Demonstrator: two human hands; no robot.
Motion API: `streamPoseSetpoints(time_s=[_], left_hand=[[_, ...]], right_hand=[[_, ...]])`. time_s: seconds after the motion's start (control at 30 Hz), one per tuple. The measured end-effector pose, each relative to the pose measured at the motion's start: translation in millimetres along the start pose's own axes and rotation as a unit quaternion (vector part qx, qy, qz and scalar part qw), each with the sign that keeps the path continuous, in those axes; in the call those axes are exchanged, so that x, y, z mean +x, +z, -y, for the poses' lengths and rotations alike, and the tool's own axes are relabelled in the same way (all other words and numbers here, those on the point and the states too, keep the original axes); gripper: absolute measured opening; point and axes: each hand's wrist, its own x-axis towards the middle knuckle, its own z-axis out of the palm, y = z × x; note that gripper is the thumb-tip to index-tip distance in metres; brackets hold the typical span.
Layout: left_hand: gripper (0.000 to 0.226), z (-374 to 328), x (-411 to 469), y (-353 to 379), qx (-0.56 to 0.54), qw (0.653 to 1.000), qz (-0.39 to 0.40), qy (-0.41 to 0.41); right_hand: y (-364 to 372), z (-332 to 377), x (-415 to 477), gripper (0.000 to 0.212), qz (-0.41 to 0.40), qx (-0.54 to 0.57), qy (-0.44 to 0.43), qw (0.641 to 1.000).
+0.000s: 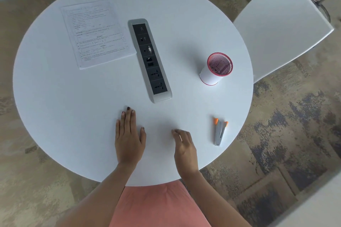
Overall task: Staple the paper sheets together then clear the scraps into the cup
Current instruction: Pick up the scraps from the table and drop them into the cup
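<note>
We see the left grip [129, 140] lying flat on the white round tabletop [73, 107], palm down, fingers straight and close together, so it is open. The right grip [184, 147] stands beside it on its edge. Its fingers are loosely bent with the tips toward the tabletop, and it holds nothing.

The paper sheets [96, 33] lie in a stack on the far left part of the tabletop, well apart from both grips. The stapler [220, 131], grey with orange ends, lies just to the right of the right grip, not touching it. The cup [216, 69], white with a red rim and mesh inside, stands upright beyond the stapler. A socket strip [149, 59] runs between the sheets and the cup. A white chair [282, 24] stands at the right.
</note>
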Motion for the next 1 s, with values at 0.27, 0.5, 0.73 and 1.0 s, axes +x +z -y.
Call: streamPoseSetpoints(time_s=[0.27,0.5,0.73,1.0], left_hand=[[0.061,-2,1,1,-0.012,1.000,-0.001,-0.001],[0.061,0,0,1,-0.012,1.000,0.002,-0.002],[0.061,1,0,1,-0.015,1.000,0.001,-0.002],[0.061,1,0,1,-0.020,1.000,-0.001,-0.003]], right_hand=[[-4,6,2,0.071,0.021,-0.024,0.010,0.999],[-9,9,12,0.054,0.046,-0.061,0.018,0.997],[-10,12,26,0.049,0.032,-0.071,0.013,0.997],[-7,-1,13,0.037,-0.020,0.027,0.053,0.998]])
